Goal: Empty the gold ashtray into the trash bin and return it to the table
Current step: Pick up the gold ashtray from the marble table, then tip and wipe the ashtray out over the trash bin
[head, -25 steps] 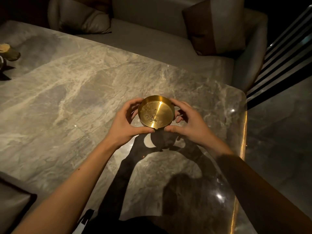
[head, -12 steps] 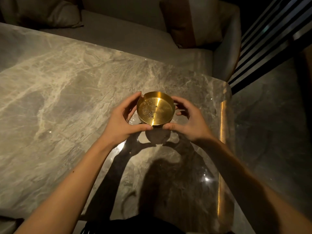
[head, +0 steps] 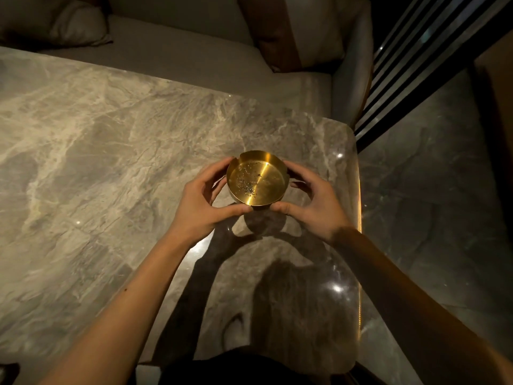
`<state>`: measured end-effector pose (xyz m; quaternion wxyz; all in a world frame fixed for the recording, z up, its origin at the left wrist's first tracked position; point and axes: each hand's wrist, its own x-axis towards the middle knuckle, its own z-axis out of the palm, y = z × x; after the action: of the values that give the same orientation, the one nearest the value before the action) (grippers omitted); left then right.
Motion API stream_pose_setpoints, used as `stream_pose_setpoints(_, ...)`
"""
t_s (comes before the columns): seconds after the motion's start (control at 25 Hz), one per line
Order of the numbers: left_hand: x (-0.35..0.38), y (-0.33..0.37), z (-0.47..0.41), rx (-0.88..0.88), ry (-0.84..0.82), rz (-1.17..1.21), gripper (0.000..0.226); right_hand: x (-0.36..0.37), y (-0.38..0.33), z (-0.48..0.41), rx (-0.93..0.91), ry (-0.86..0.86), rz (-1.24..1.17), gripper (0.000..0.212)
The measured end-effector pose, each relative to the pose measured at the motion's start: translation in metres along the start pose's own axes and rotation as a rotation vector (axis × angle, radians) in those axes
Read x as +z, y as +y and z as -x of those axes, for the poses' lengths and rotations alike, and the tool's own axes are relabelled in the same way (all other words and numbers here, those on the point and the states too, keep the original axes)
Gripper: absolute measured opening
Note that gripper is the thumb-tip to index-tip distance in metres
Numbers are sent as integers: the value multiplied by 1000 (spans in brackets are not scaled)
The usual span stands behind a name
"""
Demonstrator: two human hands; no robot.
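Note:
The round gold ashtray (head: pixel 256 177) has grey ash flecks on its floor and a notch in its far rim. I hold it level above the marble table (head: pixel 111 168), near the table's right end; its shadow falls on the marble below. My left hand (head: pixel 198 202) grips its left side, thumb at the near rim. My right hand (head: pixel 313 200) grips its right side the same way. No trash bin is in view.
A grey sofa (head: pixel 194 59) with cushions (head: pixel 288 31) runs along the far side of the table. To the right lies a dark polished floor (head: pixel 430 204), with a black-and-white slatted wall (head: pixel 410 68) beyond. The table's right edge glows with a light strip.
The ashtray has stayed level in both hands, raised a little off the table. My view has swung to the right, and the items at the far left of the table have dropped out of sight.

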<state>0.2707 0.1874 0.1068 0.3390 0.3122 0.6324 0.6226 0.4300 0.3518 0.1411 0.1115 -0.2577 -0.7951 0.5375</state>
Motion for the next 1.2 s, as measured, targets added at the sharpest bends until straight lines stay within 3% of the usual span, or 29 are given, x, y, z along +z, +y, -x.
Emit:
stream_pose_setpoints(0.28, 144, 4, 10, -10, 96, -62, 96, -110, 58, 48, -93, -12, -15, 81)
stream_pose_setpoints(0.56, 269, 11, 4, -23, 8, -85, 97, -214, 117, 107, -36, 48, -50, 81)
stream_pose_setpoints(0.92, 303, -22, -21, -100, -133, -36, 96, -233, 149, 128, 118, 159, -48, 89)
stream_pose_setpoints(1.2, 312, -61, -28, -254, -192, 59, 83, -221, 183, 132, 237, 195, -30, 78)
